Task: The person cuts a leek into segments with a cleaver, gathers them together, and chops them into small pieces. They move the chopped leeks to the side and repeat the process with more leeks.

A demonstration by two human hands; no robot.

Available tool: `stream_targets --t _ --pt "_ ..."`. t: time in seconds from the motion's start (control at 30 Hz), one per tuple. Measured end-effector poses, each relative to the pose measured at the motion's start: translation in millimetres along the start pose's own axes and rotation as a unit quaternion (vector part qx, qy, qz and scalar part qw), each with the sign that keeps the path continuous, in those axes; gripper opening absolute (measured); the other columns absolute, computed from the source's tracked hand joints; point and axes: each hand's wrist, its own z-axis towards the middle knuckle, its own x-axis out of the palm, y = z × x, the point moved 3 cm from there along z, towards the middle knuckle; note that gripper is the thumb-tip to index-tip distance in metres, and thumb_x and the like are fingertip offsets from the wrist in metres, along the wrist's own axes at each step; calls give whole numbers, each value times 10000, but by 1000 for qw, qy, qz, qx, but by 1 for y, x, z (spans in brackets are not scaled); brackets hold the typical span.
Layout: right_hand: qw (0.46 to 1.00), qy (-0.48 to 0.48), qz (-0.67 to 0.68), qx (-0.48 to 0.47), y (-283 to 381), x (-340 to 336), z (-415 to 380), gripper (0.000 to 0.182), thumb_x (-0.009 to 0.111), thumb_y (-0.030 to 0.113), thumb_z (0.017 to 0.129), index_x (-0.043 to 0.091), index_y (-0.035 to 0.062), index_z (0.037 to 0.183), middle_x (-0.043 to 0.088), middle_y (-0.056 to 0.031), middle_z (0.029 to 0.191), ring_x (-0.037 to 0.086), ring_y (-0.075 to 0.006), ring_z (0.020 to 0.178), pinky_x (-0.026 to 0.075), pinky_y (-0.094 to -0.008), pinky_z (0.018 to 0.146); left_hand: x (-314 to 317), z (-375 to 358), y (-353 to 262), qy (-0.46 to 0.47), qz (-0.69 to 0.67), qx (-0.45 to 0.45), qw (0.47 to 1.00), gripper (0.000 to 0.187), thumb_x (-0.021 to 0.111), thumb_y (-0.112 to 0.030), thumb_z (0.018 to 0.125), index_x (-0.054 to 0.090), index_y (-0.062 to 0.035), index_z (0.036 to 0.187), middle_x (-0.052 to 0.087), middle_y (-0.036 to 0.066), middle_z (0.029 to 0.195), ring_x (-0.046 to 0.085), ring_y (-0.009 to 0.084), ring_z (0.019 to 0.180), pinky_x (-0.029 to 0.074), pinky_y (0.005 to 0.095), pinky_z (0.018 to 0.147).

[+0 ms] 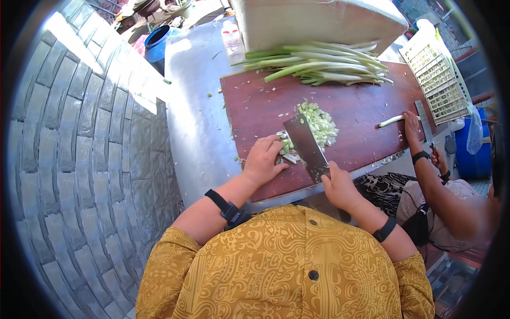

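Observation:
My right hand (340, 186) grips a cleaver (308, 146) whose broad blade stands over the cutting board (255, 114). Beside the blade, on its left, my left hand (263, 159) is bent over pieces of green onion (288, 151), its fingertips touching or close to them. Exactly what lies under those fingers is hidden. A heap of chopped green onion (321, 125) sits just beyond the cleaver. Farther back, a bundle of whole green onions (329, 64) lies across the board's far edge.
On the right, a co-worker's hand (411, 127) holds a green onion stalk (392, 121) near another knife (425, 119). A white plastic crate (435, 80) stands at the board's right end. A large pale box (319, 24) is behind the bundle. A brick wall (85, 159) rises at left.

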Motion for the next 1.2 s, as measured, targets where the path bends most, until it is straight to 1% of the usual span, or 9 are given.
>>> stream_targets --t 0.03,0.13,0.23,0.33,0.43,0.63,0.73,0.93,1.2 --pt "1000 -3 -5 2 0 0 1 230 550 79 848 430 -40 1004 595 -286 752 567 -490 769 450 -539 672 1 1 -5 -1 25 -4 1000 506 806 -213 602 623 -106 1062 524 98 1219 506 303 1084 429 414 911" --pt "1000 -7 -5 -3 3 -4 0 217 548 77 850 424 -38 987 597 -288 760 569 -489 773 450 -539 671 2 6 -16 13 44 23 999 381 798 -205 600 667 -117 946 513 80 1234 507 283 1077 430 407 882" --pt "1000 -15 -3 -2 1 -7 0 205 545 76 852 423 -38 971 600 -287 769 571 -488 780 452 -536 673 8 4 -10 6 54 29 998 260 785 -194 611 680 -106 832 501 68 1252 501 275 1089 426 405 875" --pt "1000 -19 -4 3 4 -13 -2 200 544 78 853 426 -39 964 602 -286 774 573 -486 787 455 -530 671 8 -1 -8 -14 55 62 996 200 772 -180 628 672 -94 780 519 76 1225 511 283 1074 430 408 876" --pt "999 4 30 44 4 -14 -4 196 543 82 855 429 -40 957 604 -283 775 574 -484 789 459 -524 670 6 -8 -6 -39 36 48 997 188 763 -155 641 663 -84 783 545 95 1180 522 300 1064 433 419 888" --pt "999 1 -22 -24 6 -2 -7 202 541 86 859 418 -38 959 596 -283 742 574 -484 757 454 -535 655 12 -8 3 -58 28 10 998 311 738 -104 651 635 -43 938 558 121 1139 513 308 1071 431 407 920" --pt "999 17 -42 -11 10 2 -6 199 536 87 862 405 -28 959 583 -293 710 569 -491 719 450 -552 643 1 -6 -5 -101 41 -2 994 340 733 -100 651 620 -41 966 568 121 1119 536 308 1033 439 397 908" --pt "994 45 -96 2 21 2 -4 192 518 105 869 392 -18 947 585 -300 699 577 -492 705 465 -550 639 -4 -7 6 -79 24 11 996 314 734 -85 655 640 -47 953 617 98 1041 571 287 970 460 386 867" --pt "980 93 -174 9 26 7 5 171 489 91 870 396 -33 943 592 -296 705 585 -483 696 461 -554 638 7 -7 12 -103 12 46 993 208 705 -51 672 641 -43 870 632 87 931 592 267 892 493 359 788"
